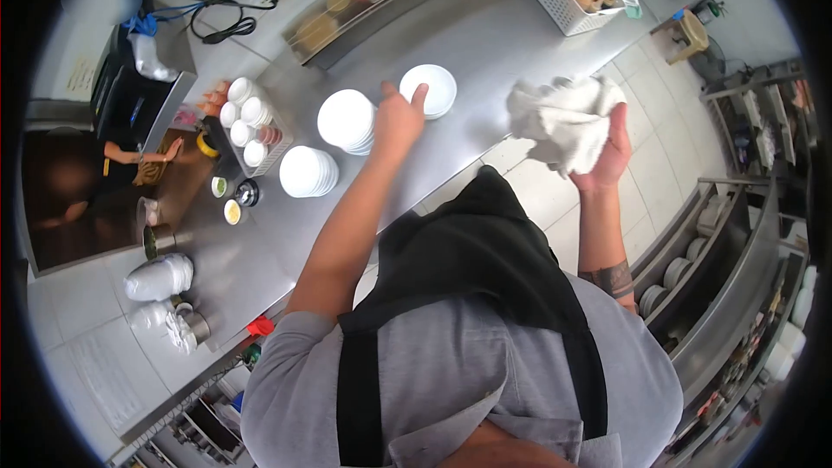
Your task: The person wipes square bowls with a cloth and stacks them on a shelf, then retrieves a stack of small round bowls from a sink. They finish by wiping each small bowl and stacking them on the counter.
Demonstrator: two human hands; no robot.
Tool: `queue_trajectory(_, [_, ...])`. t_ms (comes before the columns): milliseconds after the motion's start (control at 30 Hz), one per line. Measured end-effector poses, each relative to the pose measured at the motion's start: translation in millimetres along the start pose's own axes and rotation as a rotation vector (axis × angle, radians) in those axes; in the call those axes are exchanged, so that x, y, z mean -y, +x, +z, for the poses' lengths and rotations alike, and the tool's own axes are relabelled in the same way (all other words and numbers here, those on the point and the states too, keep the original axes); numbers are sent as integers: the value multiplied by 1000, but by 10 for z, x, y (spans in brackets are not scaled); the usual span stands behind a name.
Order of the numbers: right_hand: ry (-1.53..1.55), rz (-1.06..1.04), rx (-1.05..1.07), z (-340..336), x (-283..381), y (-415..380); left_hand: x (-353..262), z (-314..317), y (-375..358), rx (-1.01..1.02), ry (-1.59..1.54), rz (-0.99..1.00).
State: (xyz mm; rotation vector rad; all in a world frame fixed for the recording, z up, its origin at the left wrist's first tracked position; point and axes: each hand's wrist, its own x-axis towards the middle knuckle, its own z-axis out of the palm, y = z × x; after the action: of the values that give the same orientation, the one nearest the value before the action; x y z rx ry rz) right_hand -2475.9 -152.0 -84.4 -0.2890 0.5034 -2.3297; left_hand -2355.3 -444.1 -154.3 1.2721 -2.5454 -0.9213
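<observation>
A white bowl [433, 89] stands on the steel counter, with my left hand [400, 121] at its near left rim. The thumb lies over the rim and the fingers are around the side, closed on it. My right hand [607, 149] holds up a crumpled white cloth [563, 117] beyond the counter's edge, over the tiled floor. Left of my left hand are a stack of white bowls [345, 120] and a second stack [307, 172], both on the counter.
On the steel counter [485, 26] are a white basket [568, 13] of brown food, a basket of white cups [247, 126], small sauce cups and wrapped containers [160, 277]. Shelves with dishes [685, 269] stand at right. Another person's arm [143, 154] shows at far left.
</observation>
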Motion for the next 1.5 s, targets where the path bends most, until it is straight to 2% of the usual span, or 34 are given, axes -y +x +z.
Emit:
queue_trajectory(33, [-92,-4,-108,44,-40,-24,-52,-102,-122,25,67,72])
queue_trajectory(67, [-68,-20,-6,94,-61,-45,-156,-234,-262,44,132,143])
queue_trajectory(133, [-265,45,161,-130,-115,-107,-375,-570,-662,117,-224,320])
queue_trajectory(167, [-776,-14,205,-288,-124,-99,-382,-638,-788,67,-373,558])
queue_trajectory(200, [-772,4,231,9,-155,-28,-386,-692,-896,5,-514,793])
queue_trajectory(267, [-1281,12,608,745,-171,79,-452,-794,-1081,-48,-527,890])
queue_trajectory(300, [-1472,-140,637,1037,-271,105,-440,-844,-1164,-17,-516,916])
queue_trajectory(333, [-1450,-117,693,1145,-376,83,-400,-893,-1236,13,-504,935])
queue_trajectory(367, [-1422,-46,583,1223,-475,46,-342,-935,-1287,93,-644,892])
queue_trajectory(400, [-1400,26,467,1286,-592,8,-224,-989,-1365,54,-642,861])
queue_trajectory(433, [-1522,-160,496,1335,-724,-17,-113,-1035,-1439,157,-728,751])
queue_trajectory(467, [-1524,-144,525,1357,-812,-78,-14,-1070,-1507,267,-820,647])
queue_trajectory(533, [-1669,-97,340,1382,-910,-226,250,-1075,-1610,163,-813,604])
queue_trajectory(567, [-1803,-140,302,1443,-971,-272,401,-1138,-1655,206,-743,557])
queue_trajectory(600, [-1807,-131,317,1464,-1031,-323,525,-1191,-1699,253,-672,510])
queue_trajectory(633, [-1802,-107,156,1453,-1069,-378,606,-1232,-1738,104,-677,570])
queue_trajectory(667, [-1791,-86,-8,1416,-1082,-434,725,-1266,-1753,100,-683,564])
queue_trajectory(700, [-1742,50,-165,1301,-1056,-489,885,-1300,-1738,16,-581,542])
queue_trajectory(733, [-1744,51,-161,1216,-1131,-565,1046,-1328,-1707,-66,-476,521])
queue_trajectory(800, [-850,13,-236,1144,-1338,-630,1441,-1378,-1510,-400,-114,471])
queue_trajectory(833, [-695,127,-173,1131,-1409,-682,1760,-1311,-1376,-425,-90,473])
queue_trajectory(900, [-568,180,-102,1080,-1623,-792,2367,-1181,-1174,-351,404,390])
queue_trajectory(933, [-463,234,-56,1055,-1723,-812,2422,-1298,-1135,-388,425,374])
queue_trajectory(1000, [-575,138,-46,1066,-1958,-870,2401,-1481,-1044,-5,367,299])
queue_trajectory(1033, [-560,140,-8,928,-2005,-868,2365,-1529,-1026,-41,382,285])
queue_trajectory(1100, [-1232,97,13,707,-2088,-773,2280,-1567,-1020,-67,349,304])
queue_trajectory(1133, [-1218,93,35,689,-2156,-716,2253,-1584,-1031,-86,362,295])
queue_trajectory(1200, [-1343,196,300,841,-2300,-625,2189,-1583,-1047,-103,74,109])
queue_trajectory(1267, [-1364,228,301,1042,-2485,-551,2175,-1567,-1007,-96,116,113])
queue_trajectory(1333, [-1260,147,361,1162,-2619,-543,2155,-1559,-952,-66,151,124])
queue_trajectory(1400, [-1313,175,360,1172,-2605,-564,2080,-1503,-917,-78,303,161])
queue_trajectory(1500, [-1317,218,368,1093,-2469,-519,2112,-1545,-909,-65,232,152])
